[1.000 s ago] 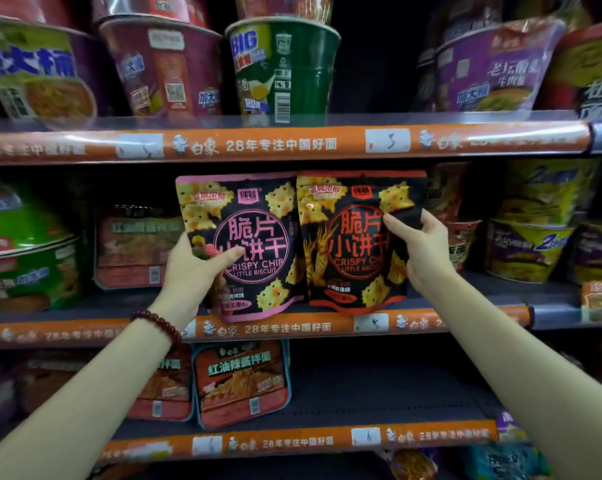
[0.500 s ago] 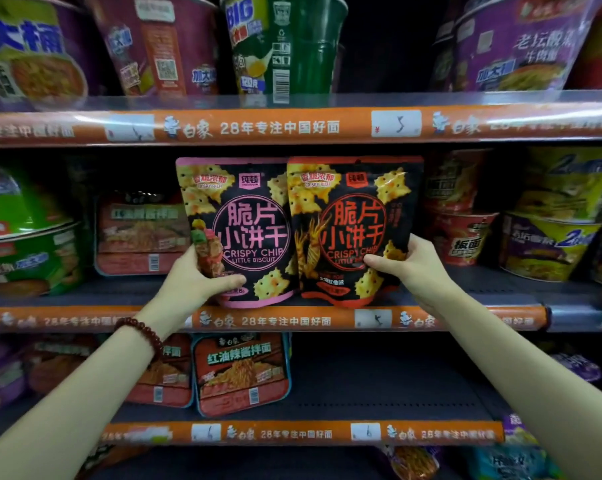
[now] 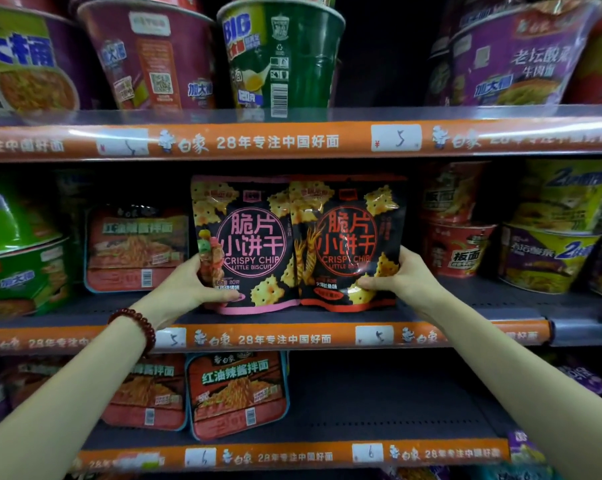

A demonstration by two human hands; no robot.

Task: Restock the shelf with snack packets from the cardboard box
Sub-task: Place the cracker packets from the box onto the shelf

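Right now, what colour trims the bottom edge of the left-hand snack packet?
Pink, on the black left-hand snack packet; clearest in the head view.

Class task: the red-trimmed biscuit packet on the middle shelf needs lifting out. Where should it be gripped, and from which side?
Grip the red-trimmed packet at its free right edge, from the right, as the right hand does; its left edge meets the pink-trimmed packet.

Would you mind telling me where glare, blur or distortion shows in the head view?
Head view: glare streaks the orange strip of the upper shelf; wide-angle bending tilts the outer cups; edges are soft and dim, while the pink-trimmed packet and red-trimmed packet read sharply.
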